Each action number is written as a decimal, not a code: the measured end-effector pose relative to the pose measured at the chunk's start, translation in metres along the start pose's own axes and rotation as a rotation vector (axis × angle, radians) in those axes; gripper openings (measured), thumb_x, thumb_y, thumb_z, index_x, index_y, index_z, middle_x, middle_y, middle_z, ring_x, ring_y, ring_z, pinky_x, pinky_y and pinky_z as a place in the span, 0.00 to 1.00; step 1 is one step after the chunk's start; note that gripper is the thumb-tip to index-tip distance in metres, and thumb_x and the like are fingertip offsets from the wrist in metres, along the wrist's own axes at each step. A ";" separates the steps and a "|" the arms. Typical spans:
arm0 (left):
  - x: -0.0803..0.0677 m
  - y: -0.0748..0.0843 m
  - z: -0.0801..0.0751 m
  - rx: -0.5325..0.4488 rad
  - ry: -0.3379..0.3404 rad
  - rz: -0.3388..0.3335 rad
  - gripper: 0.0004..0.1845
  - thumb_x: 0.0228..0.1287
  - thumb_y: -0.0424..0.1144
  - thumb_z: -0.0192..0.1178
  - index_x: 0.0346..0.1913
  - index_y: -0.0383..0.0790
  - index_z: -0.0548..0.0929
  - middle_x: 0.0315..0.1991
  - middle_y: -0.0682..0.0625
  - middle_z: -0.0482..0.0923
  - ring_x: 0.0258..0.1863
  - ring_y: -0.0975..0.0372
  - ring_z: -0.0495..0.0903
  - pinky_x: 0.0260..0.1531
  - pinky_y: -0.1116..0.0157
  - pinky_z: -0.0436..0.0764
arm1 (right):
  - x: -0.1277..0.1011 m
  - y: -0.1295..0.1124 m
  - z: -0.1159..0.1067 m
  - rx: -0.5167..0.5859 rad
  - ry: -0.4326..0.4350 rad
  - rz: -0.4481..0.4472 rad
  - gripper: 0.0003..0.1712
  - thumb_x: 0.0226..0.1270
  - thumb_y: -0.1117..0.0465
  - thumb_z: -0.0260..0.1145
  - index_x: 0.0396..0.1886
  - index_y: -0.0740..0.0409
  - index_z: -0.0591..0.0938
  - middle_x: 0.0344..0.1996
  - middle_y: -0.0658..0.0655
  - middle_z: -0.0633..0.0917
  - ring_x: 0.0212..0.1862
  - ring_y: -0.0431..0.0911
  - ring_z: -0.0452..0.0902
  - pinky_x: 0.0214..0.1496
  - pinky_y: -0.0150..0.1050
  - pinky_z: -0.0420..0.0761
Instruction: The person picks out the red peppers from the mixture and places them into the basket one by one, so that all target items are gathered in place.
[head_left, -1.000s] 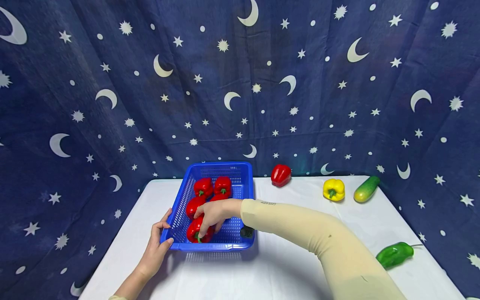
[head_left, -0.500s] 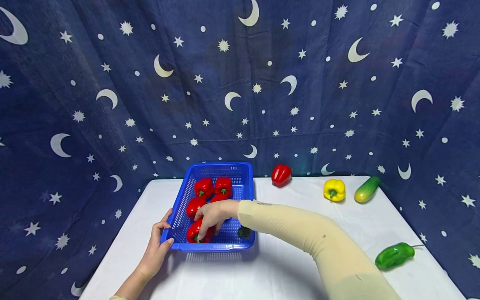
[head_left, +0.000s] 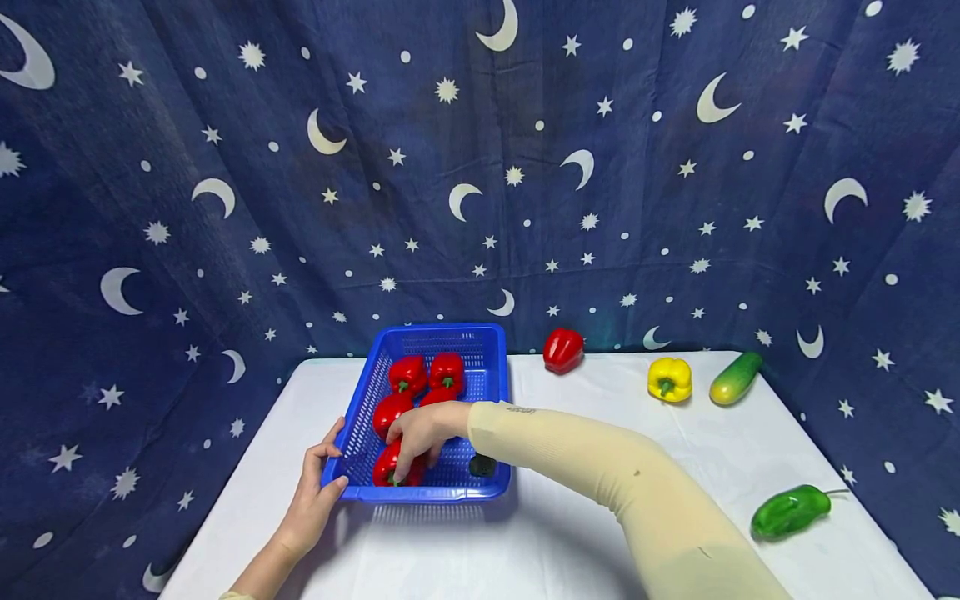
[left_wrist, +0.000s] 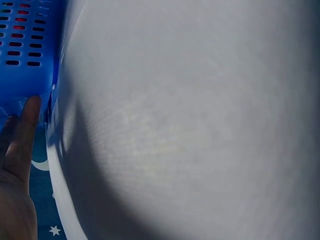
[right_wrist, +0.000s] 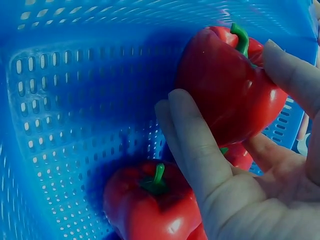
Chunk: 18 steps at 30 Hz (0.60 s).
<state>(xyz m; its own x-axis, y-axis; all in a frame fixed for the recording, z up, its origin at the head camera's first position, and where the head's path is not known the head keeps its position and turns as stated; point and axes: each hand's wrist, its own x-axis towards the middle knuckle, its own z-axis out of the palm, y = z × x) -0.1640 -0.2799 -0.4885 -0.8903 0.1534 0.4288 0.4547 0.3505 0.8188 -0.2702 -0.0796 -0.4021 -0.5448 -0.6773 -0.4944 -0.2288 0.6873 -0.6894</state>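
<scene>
A blue perforated basket (head_left: 408, 494) with several red bell peppers in it stands on the white-covered table. My left hand (head_left: 306, 500) holds its near left corner, thumb on the front rim and fingers along the left side. My right hand (head_left: 423, 429) reaches into the basket and grips the nearest red bell pepper (right_wrist: 225, 90), with the thumb beside its green stem and the other fingers around the far side. Another red bell pepper (right_wrist: 150, 200) lies below it in the right wrist view. Farther back in the basket are two more peppers (head_left: 446, 371), stems toward me.
Right of the basket lie a red bell pepper (head_left: 562, 351), a yellow bell pepper (head_left: 669, 379), a green-and-yellow cucumber-like vegetable (head_left: 735, 379) and a green pepper (head_left: 791, 511) with a long stem. A dark blue curtain (head_left: 465, 250) with moons and stars hangs behind the table.
My right wrist and sleeve have shifted slightly left, while the fingers stay on the same red bell pepper. The left hand and the basket have not moved.
</scene>
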 end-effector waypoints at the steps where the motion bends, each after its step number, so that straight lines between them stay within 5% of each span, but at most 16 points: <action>1: 0.000 -0.002 0.000 -0.009 0.001 0.002 0.14 0.62 0.22 0.44 0.48 0.25 0.54 0.72 0.37 0.43 0.70 0.59 0.50 0.57 0.76 0.61 | 0.001 0.000 0.000 -0.008 0.004 -0.001 0.39 0.46 0.64 0.76 0.60 0.57 0.71 0.48 0.51 0.74 0.41 0.43 0.75 0.35 0.43 0.81; 10: -0.003 -0.033 -0.002 -0.043 0.000 0.020 0.15 0.63 0.25 0.45 0.49 0.30 0.55 0.73 0.47 0.43 0.70 0.63 0.50 0.57 0.75 0.61 | 0.006 0.001 0.002 0.002 -0.003 0.011 0.39 0.46 0.64 0.75 0.61 0.57 0.71 0.47 0.52 0.74 0.42 0.44 0.74 0.36 0.44 0.81; 18: -0.003 -0.037 -0.003 -0.053 0.007 0.019 0.15 0.64 0.27 0.45 0.50 0.31 0.55 0.73 0.48 0.43 0.69 0.63 0.50 0.56 0.74 0.62 | 0.007 0.001 0.002 -0.012 -0.016 0.024 0.39 0.47 0.65 0.74 0.62 0.54 0.71 0.46 0.53 0.75 0.38 0.47 0.76 0.35 0.44 0.81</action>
<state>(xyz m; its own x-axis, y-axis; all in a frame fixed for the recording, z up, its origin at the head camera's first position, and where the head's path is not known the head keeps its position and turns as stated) -0.1784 -0.2958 -0.5191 -0.8814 0.1530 0.4469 0.4723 0.2979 0.8295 -0.2720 -0.0838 -0.4075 -0.5371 -0.6647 -0.5193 -0.2258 0.7064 -0.6708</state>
